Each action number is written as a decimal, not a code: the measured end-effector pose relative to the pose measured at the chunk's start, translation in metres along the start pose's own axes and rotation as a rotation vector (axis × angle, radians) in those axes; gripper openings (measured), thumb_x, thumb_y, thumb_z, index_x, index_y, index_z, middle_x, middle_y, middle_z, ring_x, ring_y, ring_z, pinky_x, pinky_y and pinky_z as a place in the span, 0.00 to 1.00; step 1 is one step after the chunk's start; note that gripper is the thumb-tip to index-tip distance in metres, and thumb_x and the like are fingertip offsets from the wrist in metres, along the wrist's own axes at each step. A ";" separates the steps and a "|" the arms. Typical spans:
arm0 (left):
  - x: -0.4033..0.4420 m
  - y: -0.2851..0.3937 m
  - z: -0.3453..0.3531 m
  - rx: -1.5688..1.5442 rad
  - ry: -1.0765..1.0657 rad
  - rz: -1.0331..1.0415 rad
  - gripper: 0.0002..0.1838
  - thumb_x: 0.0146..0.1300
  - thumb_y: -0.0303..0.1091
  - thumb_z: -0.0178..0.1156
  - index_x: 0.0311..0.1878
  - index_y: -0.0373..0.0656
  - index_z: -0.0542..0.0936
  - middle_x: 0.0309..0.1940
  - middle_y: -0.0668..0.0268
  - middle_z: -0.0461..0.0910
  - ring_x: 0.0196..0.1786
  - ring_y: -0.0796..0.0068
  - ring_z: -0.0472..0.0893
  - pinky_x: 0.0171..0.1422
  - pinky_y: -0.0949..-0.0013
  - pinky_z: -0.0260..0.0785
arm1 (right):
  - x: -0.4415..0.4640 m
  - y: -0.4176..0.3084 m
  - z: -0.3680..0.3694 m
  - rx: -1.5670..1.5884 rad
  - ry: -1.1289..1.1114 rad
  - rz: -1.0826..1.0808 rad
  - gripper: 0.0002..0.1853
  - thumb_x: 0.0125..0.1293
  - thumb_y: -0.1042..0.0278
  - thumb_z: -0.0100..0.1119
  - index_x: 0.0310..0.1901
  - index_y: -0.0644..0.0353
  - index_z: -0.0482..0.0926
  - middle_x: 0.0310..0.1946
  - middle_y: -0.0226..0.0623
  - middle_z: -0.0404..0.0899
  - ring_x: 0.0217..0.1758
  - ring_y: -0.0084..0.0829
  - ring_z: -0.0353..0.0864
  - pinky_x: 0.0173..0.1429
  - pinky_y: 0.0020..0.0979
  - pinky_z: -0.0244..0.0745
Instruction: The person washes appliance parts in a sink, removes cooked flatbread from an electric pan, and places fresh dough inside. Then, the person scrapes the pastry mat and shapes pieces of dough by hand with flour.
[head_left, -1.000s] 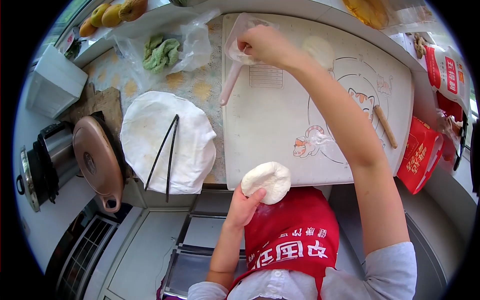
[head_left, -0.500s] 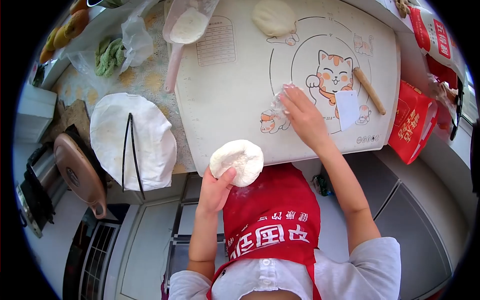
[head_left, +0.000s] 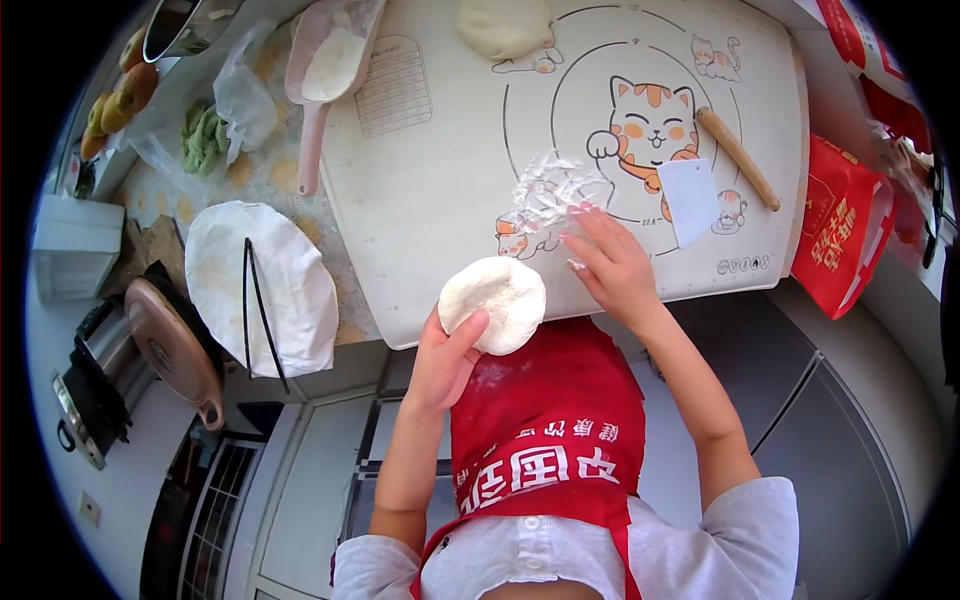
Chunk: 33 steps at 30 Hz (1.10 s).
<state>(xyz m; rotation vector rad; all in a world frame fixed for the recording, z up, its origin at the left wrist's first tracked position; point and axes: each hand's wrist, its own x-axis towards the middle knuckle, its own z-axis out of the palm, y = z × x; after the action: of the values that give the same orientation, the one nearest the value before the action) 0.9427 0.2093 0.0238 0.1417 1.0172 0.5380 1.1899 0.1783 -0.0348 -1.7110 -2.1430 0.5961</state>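
Note:
My left hand [head_left: 446, 362] grips a round, flattened piece of dough [head_left: 500, 300] at the near edge of the mat, its thumb pressed on the top face. The dough has a floury hollow in its middle. My right hand [head_left: 612, 262] hovers at or just above the mat with fingers apart and floury tips, holding nothing. Beyond those fingers a patch of smeared white flour [head_left: 560, 188] lies on the white mat [head_left: 430, 210], which is printed with a cat and circles. Whether the fingertips touch the mat, I cannot tell.
A second dough ball [head_left: 503, 27] sits at the far edge. To the right are a rolling pin [head_left: 738, 160] and a white scraper [head_left: 688, 203]. A pink scoop [head_left: 333, 65] holds flour at the upper left. A white cloth [head_left: 285, 290] and red bag [head_left: 838, 225] flank the mat.
My right hand has drawn back from the flour towards me, uncovering a spread, streaked patch. My left hand has moved slightly up and right with the dough. The whole view has shifted a little.

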 end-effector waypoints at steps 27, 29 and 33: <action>0.063 0.001 0.020 0.529 0.027 0.286 0.24 0.68 0.30 0.53 0.65 0.37 0.64 0.58 0.56 0.71 0.60 0.67 0.72 0.63 0.67 0.64 | 0.041 -0.005 0.014 -0.164 0.095 0.110 0.29 0.59 0.62 0.58 0.64 0.53 0.67 0.68 0.36 0.61 0.72 0.36 0.57 0.72 0.43 0.51; 0.059 -0.001 0.015 0.522 0.004 0.290 0.23 0.68 0.30 0.53 0.65 0.37 0.64 0.58 0.57 0.71 0.60 0.68 0.73 0.62 0.67 0.66 | 0.050 -0.009 0.027 -0.264 0.002 0.167 0.32 0.62 0.53 0.54 0.66 0.53 0.64 0.70 0.35 0.57 0.74 0.34 0.53 0.74 0.41 0.46; 0.051 0.006 0.011 0.497 -0.031 0.303 0.22 0.67 0.30 0.54 0.63 0.38 0.66 0.56 0.59 0.72 0.59 0.70 0.73 0.61 0.68 0.67 | 0.048 -0.012 0.036 -0.327 -0.003 0.172 0.33 0.63 0.49 0.51 0.68 0.52 0.61 0.71 0.34 0.55 0.75 0.32 0.51 0.75 0.41 0.41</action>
<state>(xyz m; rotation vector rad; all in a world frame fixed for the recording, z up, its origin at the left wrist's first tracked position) 0.9706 0.2411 -0.0074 0.7525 1.0902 0.5442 1.1513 0.2189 -0.0594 -2.0803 -2.2055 0.3015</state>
